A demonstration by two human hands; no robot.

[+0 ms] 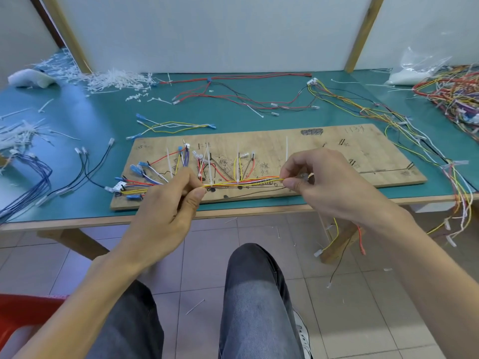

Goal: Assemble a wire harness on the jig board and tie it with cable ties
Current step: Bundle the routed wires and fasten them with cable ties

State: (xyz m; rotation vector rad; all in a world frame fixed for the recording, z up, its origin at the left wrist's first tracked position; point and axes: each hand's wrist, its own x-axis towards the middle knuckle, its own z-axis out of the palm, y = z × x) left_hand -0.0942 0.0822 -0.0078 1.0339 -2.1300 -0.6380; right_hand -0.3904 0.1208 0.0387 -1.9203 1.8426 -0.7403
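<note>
Both hands reach forward over the near edge of the table [85, 117], palms turned inward. The left hand [176, 203] pinches the wire bundle [243, 181] between thumb and curled fingers. The right hand [324, 182] pinches the same bundle farther to the right, thumb under and forefinger over, its other fingers bent. The hands are apart, and the stretch of wire between them runs nearly straight.

The bundle holds thin yellow, red, white and black wires. It runs along the near part of the wooden board [337, 151], which lies flat on the green table top. To the left the wires fan out over the board to blue and white plugs. Several white cable ties [238, 161] stand upright from the bundle, tails pointing up.

A heap of white tie pieces [114, 80] lies at the far left of the table. A red and black harness [233, 95] lies behind the board, a big tangle of coloured wires [456, 94] fills the far right, and dark blue wires [33, 177] hang off the left edge. The left hand hides part of the board's left half. Below, a knee in grey jeans [256, 294] is raised over the tiled floor.
</note>
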